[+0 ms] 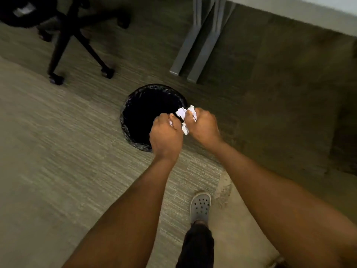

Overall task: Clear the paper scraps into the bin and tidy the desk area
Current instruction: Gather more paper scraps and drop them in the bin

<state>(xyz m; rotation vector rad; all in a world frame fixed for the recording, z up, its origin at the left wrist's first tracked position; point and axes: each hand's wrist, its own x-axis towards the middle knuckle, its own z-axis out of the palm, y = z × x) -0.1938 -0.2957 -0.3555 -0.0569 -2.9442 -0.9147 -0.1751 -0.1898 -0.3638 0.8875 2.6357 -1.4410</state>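
Note:
A round black bin (133, 105) with a black liner stands on the carpet below me, its inside dark. Both my hands are held over its near right rim. My right hand (202, 126) is shut on crumpled white paper scraps (183, 113) that stick out between the fingers. My left hand (166, 134) is closed too, with a small bit of white paper (170, 122) showing at its fingers. The two hands almost touch.
A black office chair base (77, 45) with castors stands at the upper left. Grey metal desk legs (199, 45) reach the floor behind the bin, under a pale desk edge (289, 8). My foot in a grey clog (200, 207) is on the carpet below the hands.

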